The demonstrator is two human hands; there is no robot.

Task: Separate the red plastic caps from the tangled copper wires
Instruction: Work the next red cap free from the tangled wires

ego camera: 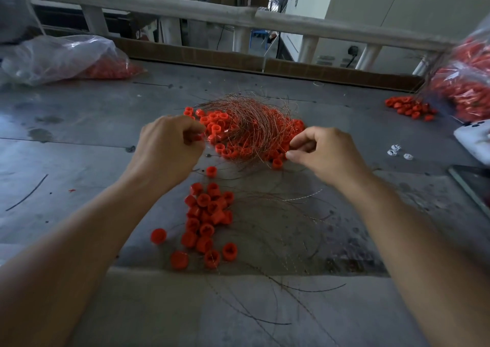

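A tangle of thin copper wires [249, 124] lies over a heap of red plastic caps [220, 130] in the middle of the grey table [79, 124]. My left hand [167, 148] is at the heap's left edge, fingers curled round a red cap that shows only partly. My right hand [320, 153] is at the heap's right edge, thumb and forefinger pinching a strand of wire. Nearer to me sits a separate pile of loose red caps [206, 219]. Loose wire strands [286, 240] spread to the right of that pile.
A clear plastic bag with red caps [66, 58] lies at the far left, another full bag [466, 81] at the far right with a small cap pile [411, 108] beside it. A white device [474, 140] and small white pieces [397, 152] sit right. A railing [185, 10] borders the table.
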